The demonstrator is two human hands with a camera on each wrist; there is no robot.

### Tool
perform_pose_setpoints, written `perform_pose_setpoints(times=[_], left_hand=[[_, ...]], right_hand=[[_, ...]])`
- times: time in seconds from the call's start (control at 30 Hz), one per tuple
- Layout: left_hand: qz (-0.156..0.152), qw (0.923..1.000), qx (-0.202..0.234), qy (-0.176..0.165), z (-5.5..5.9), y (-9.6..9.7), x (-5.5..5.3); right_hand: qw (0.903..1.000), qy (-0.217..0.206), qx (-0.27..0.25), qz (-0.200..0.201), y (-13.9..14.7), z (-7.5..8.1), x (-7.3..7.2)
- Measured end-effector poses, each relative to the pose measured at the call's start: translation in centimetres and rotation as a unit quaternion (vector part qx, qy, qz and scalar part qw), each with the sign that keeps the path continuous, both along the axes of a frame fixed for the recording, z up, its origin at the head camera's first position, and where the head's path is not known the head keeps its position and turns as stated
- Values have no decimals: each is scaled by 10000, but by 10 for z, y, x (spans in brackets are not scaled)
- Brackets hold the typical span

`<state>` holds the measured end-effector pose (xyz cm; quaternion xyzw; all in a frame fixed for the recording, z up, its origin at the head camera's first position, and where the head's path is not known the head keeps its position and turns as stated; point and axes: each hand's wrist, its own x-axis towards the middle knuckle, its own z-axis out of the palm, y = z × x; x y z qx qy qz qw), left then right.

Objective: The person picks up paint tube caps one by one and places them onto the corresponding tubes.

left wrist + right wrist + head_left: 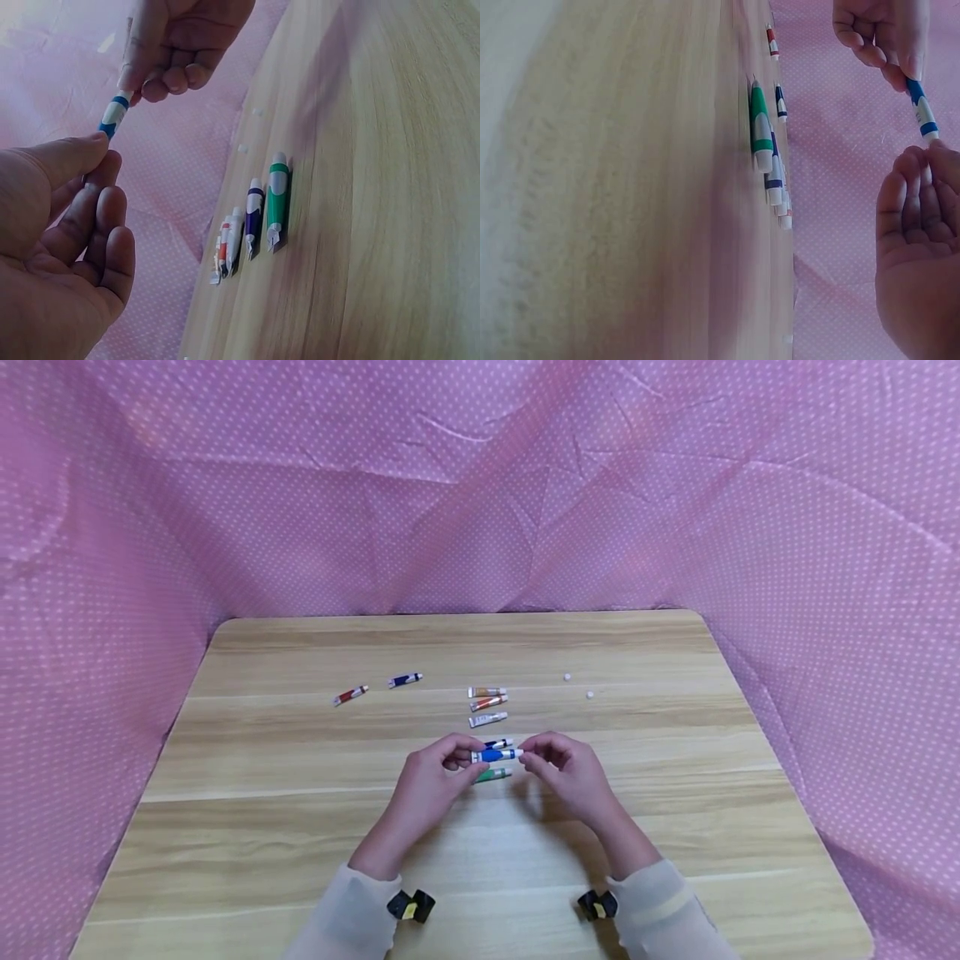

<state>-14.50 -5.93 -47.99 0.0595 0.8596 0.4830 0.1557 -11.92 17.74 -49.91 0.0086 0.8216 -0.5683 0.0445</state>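
Observation:
Held above the table is a blue-and-white paint tube [495,756]. My left hand [433,772] pinches its flat tail end between thumb and forefinger. At the other end, the thumb and fingertips of my right hand [576,774] pinch the white cap, which they partly cover in the left wrist view. Below the hands, a green paint tube [277,196] and a dark blue paint tube [254,214] lie side by side on the wood. Farther back in the same column are a whitish tube [487,720], an orange-red tube [489,702] and an ochre tube [487,692].
On the back left of the wooden table [262,827] lie a red tube [350,695] and another dark blue tube [405,680]. Two small white caps [567,677] sit apart at the back right. A pink dotted cloth [480,527] hangs around the back and sides.

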Motion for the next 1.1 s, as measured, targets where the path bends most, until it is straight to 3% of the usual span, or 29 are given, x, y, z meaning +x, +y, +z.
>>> perform_pose_setpoints(times=[0.23,0.43,0.57,0.73,0.93,1.1], left_hand=[[-85,9998,-26,189,1,-1,3],[-168,9978,-185,606,4,-1,5],[-191,9970,-245,709,5,0,6],[-363,9965,-469,592,6,2,8],[-692,9912,-1045,435,4,5,8],[-671,9904,-1141,389,0,5,9]], right_hand=[[9979,-469,-389,206,-3,-1,2],[9972,-469,-328,490,-8,0,5],[9971,-415,-252,580,-8,-1,6],[9970,-433,-186,611,-9,-2,7],[9975,-263,13,649,-10,-3,7],[9951,-233,401,871,-5,-6,4]])
